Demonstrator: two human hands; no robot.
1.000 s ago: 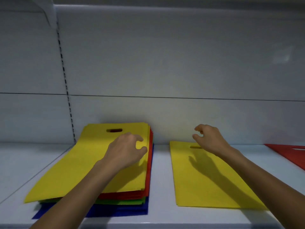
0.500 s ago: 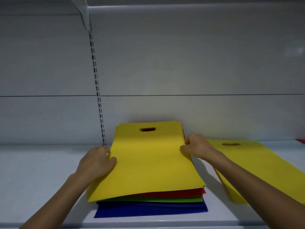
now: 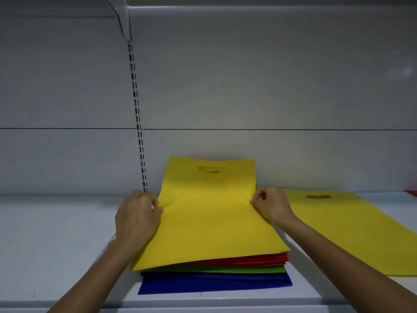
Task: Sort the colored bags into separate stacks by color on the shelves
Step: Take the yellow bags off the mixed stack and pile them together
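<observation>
On white shelf point(image 3: 56, 233), atop mixed stack point(image 3: 214, 283): top yellow bag point(image 3: 209, 218), pinched at side edges by left hand point(image 3: 137, 219) and right hand point(image 3: 272, 206). Step: pickup. Likely next: lifting across onto lone yellow bag point(image 3: 352, 229), right.

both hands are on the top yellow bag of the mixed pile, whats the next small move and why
Probably lift the top yellow bag clear of the mixed pile and carry it right onto the lone yellow bag. The left hand and right hand pinch its side edges, and the pile's lower layers are red, green and blue, so yellow belongs with the bag beside it.
</observation>
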